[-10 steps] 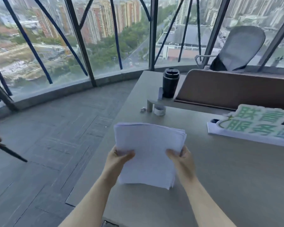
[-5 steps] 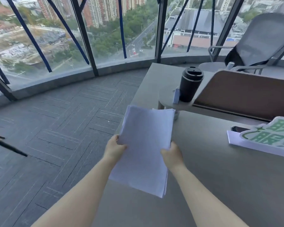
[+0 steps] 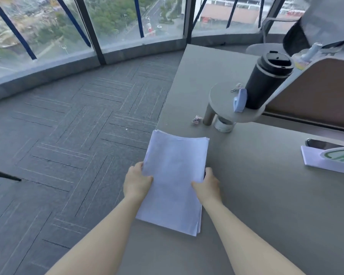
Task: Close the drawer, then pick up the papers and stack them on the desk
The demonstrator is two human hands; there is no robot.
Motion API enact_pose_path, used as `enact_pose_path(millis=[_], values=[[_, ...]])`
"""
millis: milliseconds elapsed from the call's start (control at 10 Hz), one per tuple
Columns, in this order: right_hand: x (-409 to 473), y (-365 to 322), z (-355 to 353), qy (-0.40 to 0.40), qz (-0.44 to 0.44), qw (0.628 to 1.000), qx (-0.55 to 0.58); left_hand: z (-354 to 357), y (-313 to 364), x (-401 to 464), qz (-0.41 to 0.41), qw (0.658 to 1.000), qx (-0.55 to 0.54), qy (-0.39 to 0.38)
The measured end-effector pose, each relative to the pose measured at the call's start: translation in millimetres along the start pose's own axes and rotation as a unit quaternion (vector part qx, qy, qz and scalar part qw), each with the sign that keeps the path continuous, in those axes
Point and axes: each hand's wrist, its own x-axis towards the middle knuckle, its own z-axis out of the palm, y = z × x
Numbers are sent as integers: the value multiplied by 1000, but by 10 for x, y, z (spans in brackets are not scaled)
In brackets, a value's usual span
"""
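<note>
Grip of left hand (image 3: 137, 182) and right hand (image 3: 207, 187) closed on the papers (image 3: 175, 175), near the table (image 3: 266, 195) edge below the black tumbler (image 3: 266, 84); stacking step, judged near done: lower flat, square edges, release.

Papers (image 3: 175, 179) — previously raised and tilted — now lie lower, lengthwise along desk (image 3: 266, 195) edge; both hands have shifted to its sides.
</note>
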Motion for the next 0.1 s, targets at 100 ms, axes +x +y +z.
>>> enact_pose_path(millis=[100], values=[[-76, 14, -6, 44, 29, 994, -95, 27, -36, -18, 1, 995, 84, 52]])
